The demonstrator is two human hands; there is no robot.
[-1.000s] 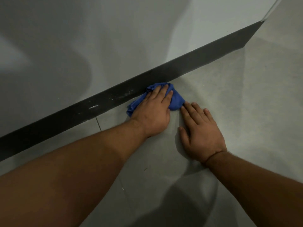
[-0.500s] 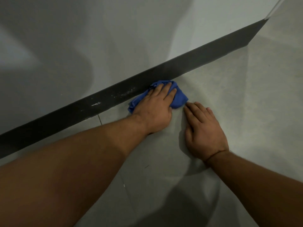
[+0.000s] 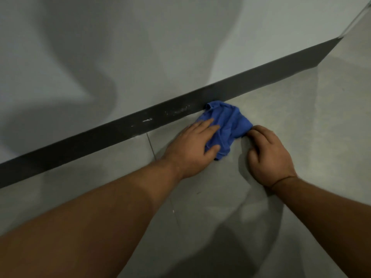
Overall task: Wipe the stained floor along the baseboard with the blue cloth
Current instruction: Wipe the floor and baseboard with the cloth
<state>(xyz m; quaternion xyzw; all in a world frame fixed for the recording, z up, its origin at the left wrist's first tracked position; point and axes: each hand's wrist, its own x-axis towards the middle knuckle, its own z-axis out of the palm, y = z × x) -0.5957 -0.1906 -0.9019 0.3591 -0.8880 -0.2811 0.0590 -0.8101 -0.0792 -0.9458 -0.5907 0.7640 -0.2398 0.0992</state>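
Note:
A crumpled blue cloth point(image 3: 228, 125) lies on the grey floor, its far corner touching the dark baseboard point(image 3: 124, 127). My left hand point(image 3: 192, 151) rests on the cloth's left and near edge, thumb and fingers pinching the fabric. My right hand point(image 3: 269, 155) sits to the right with curled fingers gripping the cloth's right corner. White smears mark the baseboard just left of the cloth.
The grey wall point(image 3: 140, 57) rises behind the baseboard, which runs diagonally up to a corner at the far right point(image 3: 339, 39). A tile joint point(image 3: 151, 145) crosses the floor left of my left hand. Small specks dot the floor near my forearms.
My left hand slid back off the top of the cloth to its near edge. My right hand went from flat on the floor to curled on the cloth's right corner. The cloth spread out.

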